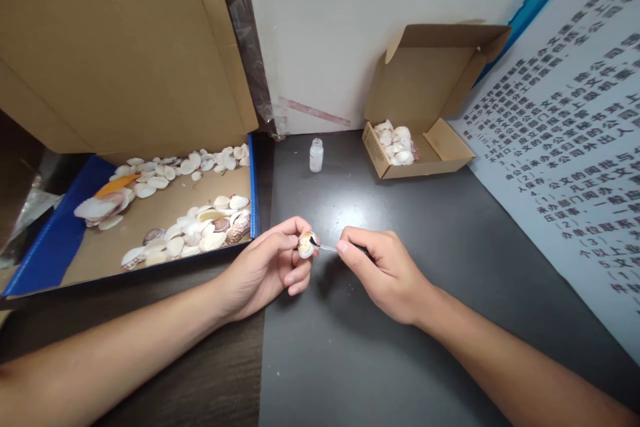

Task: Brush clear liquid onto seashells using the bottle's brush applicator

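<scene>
Above the desk (215, 380), your left hand (270, 263) pinches a shell (305, 248) at its fingertips, on the side toward your right hand (387, 270). That one grips a brush (327, 249), its dark tip at the shell. Beyond both hands stands the bottle (316, 157).

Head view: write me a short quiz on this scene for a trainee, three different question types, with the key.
1. Fill in the blank: the left hand holds a small ____, while the right hand holds a thin tool.
2. True or false: the lid of the small cardboard box is shut.
3. Multiple choice: where is the small bottle?
a) Inside the large box
b) On the dark surface, between the two boxes
c) In the right hand

Key:
1. Shell
2. False; it stands open
3. b
</scene>
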The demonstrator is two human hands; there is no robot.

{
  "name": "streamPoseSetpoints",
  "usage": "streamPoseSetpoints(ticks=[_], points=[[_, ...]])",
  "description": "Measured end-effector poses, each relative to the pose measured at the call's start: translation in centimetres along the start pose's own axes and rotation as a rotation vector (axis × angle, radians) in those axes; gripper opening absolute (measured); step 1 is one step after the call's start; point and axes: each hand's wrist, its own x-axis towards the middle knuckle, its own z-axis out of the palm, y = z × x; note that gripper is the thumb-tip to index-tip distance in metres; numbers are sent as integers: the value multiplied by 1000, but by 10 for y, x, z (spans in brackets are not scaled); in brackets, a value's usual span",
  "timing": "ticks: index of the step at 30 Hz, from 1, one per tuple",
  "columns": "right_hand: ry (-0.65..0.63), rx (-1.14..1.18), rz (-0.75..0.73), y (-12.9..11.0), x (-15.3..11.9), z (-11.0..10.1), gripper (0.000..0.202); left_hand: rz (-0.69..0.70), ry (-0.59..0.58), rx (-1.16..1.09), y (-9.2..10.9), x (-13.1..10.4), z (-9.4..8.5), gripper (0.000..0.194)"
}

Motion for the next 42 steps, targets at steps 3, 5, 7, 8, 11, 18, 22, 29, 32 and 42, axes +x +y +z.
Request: streamPoseSetpoints(ticks=[3, 5, 7, 8, 11, 18, 22, 29, 32, 42], points=[[-20, 12, -34, 0, -1, -1, 35, 3, 2, -5, 0, 0, 0, 10], [-41, 28, -61, -1, -2, -1, 32, -3, 1, -6, 0, 1, -1, 11], [-64, 60, -80, -2, -3, -3, 27, -7, -3, -4, 0, 1, -1, 13], [-77, 80, -85, -2, -4, -3, 24, -7, -4, -1, 0, 1, -1, 13], [-131, 125, -97, -4, -6, -5, 11, -10, 1, 8, 0, 1, -1, 11], [-262, 85, -143, -9, -7, -4, 11, -36, 28, -28, 1, 2, -3, 20], [-290, 110, -120, -12, -9, -5, 13, -60, 12, -60, 1, 3, -6, 22], [-282, 126, -100, -13, -9, -3, 12, -56, -5, -61, 2, 2, -4, 24], [-249, 129, -104, -9, -9, -1, 15, -65, -9, -63, 2, 2, -4, 25], [-190, 147, -234, -2, -9, 1, 32, -64, 7, -43, 3, 2, -4, 23]])
